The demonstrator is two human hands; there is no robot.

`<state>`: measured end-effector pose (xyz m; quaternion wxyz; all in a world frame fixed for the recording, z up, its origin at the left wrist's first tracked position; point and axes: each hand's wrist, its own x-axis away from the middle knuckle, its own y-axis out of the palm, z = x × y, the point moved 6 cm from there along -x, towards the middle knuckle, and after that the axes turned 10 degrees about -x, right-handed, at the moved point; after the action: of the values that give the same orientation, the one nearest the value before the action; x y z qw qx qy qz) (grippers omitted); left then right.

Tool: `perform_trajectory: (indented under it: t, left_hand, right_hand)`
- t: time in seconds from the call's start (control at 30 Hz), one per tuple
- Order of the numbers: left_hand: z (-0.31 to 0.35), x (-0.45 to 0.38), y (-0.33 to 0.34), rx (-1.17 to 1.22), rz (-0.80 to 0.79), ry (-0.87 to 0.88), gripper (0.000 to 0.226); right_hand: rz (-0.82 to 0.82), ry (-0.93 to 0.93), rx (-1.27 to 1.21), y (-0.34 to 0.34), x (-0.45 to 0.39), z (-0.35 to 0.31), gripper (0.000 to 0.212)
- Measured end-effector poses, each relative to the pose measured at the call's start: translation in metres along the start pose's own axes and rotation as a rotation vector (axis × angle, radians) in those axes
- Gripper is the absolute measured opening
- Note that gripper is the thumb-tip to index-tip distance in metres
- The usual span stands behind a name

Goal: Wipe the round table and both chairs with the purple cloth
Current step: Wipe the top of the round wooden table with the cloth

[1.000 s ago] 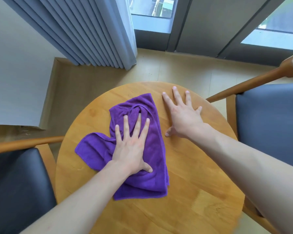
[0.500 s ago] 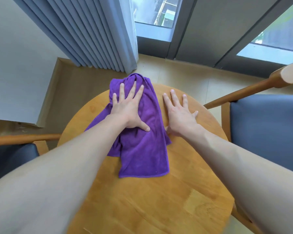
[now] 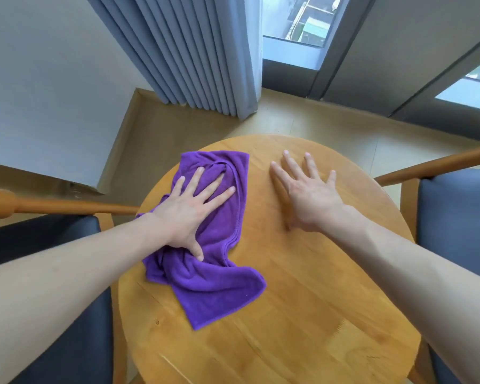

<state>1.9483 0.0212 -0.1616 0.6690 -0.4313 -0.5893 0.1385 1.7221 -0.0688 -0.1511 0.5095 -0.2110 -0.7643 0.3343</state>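
Head view
Cloth (image 3: 205, 275): purple, bunched, lying at 9 to 10 o'clock on the table (image 3: 302, 314), near tail trailing toward centre.
Left hand (image 3: 190, 212): flat on the cloth, fingers straight and spread, pressing, not clutching.
Right hand (image 3: 306, 194): flat on bare wood at 12 to 1 o'clock, fingers spread, holding nothing.
Handling: likely light, soft, limp; bunches under a push.
Hold: probably best palm-down on the thick middle folds.
Chairs: left chair (image 3: 39, 273) at 9, right chair (image 3: 460, 223) at 3.
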Motion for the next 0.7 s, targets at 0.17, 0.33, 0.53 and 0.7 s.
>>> perform_trajectory:
  t: [0.17,0.33,0.53,0.7]
  left_hand:
    - [-0.015,-0.017,-0.018,0.106,0.057,-0.077,0.171]
    - [-0.001,-0.016,-0.013,0.583,0.073,-0.520,0.171]
    - [0.042,-0.003,-0.005,0.218,0.060,-0.167,0.163]
    - [0.041,-0.005,-0.001,0.078,0.088,-0.016,0.165]
  right_hand:
    - [-0.037,-0.026,-0.028,0.019,-0.009,-0.040,0.138]
    - [-0.037,-0.025,-0.009,0.019,-0.006,-0.036,0.145]
    - [-0.035,-0.019,-0.020,0.016,-0.007,-0.041,0.147]
    - [-0.035,-0.022,-0.016,0.016,-0.007,-0.042,0.143]
